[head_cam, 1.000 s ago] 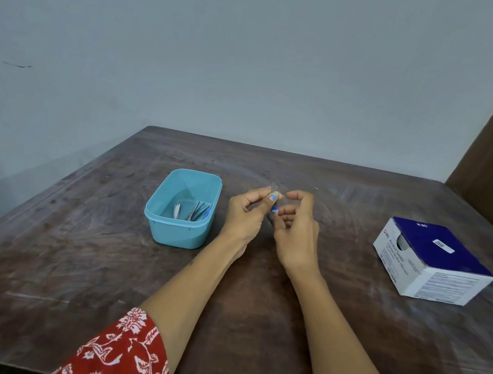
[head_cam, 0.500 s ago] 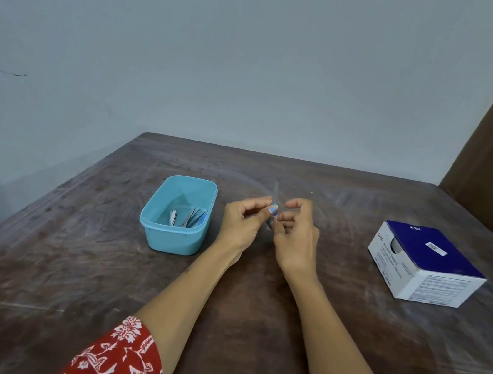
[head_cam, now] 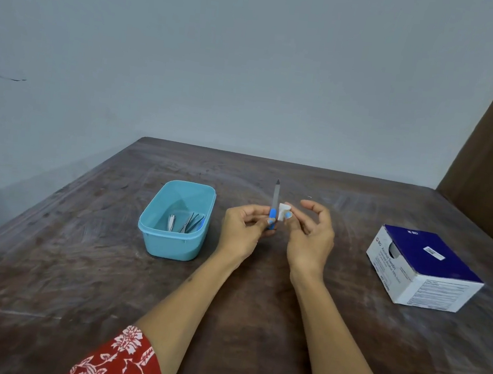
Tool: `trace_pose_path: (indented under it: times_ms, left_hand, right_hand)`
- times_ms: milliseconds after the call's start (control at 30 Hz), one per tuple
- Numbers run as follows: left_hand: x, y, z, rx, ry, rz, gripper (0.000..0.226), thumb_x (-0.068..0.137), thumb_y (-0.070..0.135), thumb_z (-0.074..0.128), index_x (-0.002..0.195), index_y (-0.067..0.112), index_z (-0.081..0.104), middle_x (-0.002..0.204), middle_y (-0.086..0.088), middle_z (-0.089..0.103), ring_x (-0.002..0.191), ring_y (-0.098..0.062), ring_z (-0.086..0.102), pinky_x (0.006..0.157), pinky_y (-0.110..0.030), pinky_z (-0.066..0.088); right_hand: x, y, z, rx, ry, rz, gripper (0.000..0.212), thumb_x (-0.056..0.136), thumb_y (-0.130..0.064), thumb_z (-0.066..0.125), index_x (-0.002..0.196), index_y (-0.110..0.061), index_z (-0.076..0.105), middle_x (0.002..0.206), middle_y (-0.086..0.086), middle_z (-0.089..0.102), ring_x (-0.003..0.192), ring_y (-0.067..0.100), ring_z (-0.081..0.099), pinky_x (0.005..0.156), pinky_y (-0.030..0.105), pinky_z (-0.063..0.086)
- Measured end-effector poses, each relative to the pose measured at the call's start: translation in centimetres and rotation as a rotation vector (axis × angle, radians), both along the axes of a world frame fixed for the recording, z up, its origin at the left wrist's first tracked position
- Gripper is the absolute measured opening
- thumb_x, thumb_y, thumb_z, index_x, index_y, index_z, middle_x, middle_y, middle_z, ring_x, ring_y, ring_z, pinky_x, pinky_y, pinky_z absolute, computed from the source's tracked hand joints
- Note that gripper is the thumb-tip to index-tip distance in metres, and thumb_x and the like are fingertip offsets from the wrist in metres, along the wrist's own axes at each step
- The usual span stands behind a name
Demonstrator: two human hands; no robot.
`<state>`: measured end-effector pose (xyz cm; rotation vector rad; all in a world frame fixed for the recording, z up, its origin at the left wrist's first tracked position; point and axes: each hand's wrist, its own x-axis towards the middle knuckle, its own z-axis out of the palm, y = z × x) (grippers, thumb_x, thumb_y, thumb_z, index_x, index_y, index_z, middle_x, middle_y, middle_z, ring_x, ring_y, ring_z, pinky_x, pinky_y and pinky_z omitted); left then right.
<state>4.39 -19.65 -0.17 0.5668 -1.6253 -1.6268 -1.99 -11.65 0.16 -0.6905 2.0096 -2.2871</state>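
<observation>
Spanning the view, the dark wooden counter point(head_cam: 75, 275) carries the blue-and-white swab box point(head_cam: 426, 266) well to your right and the turquoise tub point(head_cam: 171, 246) to your left. Between them your left hand point(head_cam: 242, 229) grips a blue-handled nail file point(head_cam: 275, 199) upright, while your right hand point(head_cam: 310, 240) pinches a small white swab point(head_cam: 283, 211) just beside its handle.

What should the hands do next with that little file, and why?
Probably slide the white pad up along the metal blade of the file to wipe it. The left hand holds the file upright by its blue handle, the right hand pinches the pad right beside the handle, and a box of alcohol swabs sits nearby.
</observation>
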Motion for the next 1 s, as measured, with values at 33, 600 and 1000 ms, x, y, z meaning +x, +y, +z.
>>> trace_pose_path:
  times_ms: [33, 600, 1000]
  left_hand:
    - [0.0, 0.0, 0.0, -0.003, -0.006, -0.002, 0.022, 0.083, -0.005, 0.062, 0.103, 0.003, 0.067, 0.083, -0.001, 0.070, 0.073, -0.006, 0.070, 0.063, -0.017, 0.056]
    - [0.4, 0.4, -0.1, -0.117, -0.093, -0.063, 0.023, 0.085, -0.003, 0.060, 0.104, 0.006, 0.070, 0.089, -0.004, 0.072, 0.081, -0.009, 0.070, 0.065, -0.017, 0.056]
    - [0.4, 1.1, 0.4, -0.112, -0.230, -0.114, 0.020, 0.083, -0.002, 0.063, 0.099, 0.007, 0.071, 0.085, -0.004, 0.072, 0.074, -0.009, 0.071, 0.062, -0.019, 0.057]
  right_hand:
    - [0.0, 0.0, 0.0, -0.010, 0.003, -0.013, 0.033, 0.084, -0.004, 0.066, 0.092, -0.033, 0.053, 0.079, -0.018, 0.070, 0.088, -0.003, 0.066, 0.087, 0.021, 0.048]
    - [-0.3, 0.0, -0.5, 0.001, 0.025, 0.047, 0.039, 0.081, -0.004, 0.069, 0.101, -0.031, 0.050, 0.080, -0.010, 0.071, 0.071, -0.006, 0.066, 0.065, 0.007, 0.050]
    - [-0.3, 0.2, 0.2, -0.138, -0.036, -0.066, 0.038, 0.081, -0.005, 0.069, 0.101, -0.027, 0.046, 0.077, -0.007, 0.070, 0.064, -0.006, 0.064, 0.056, 0.003, 0.044]
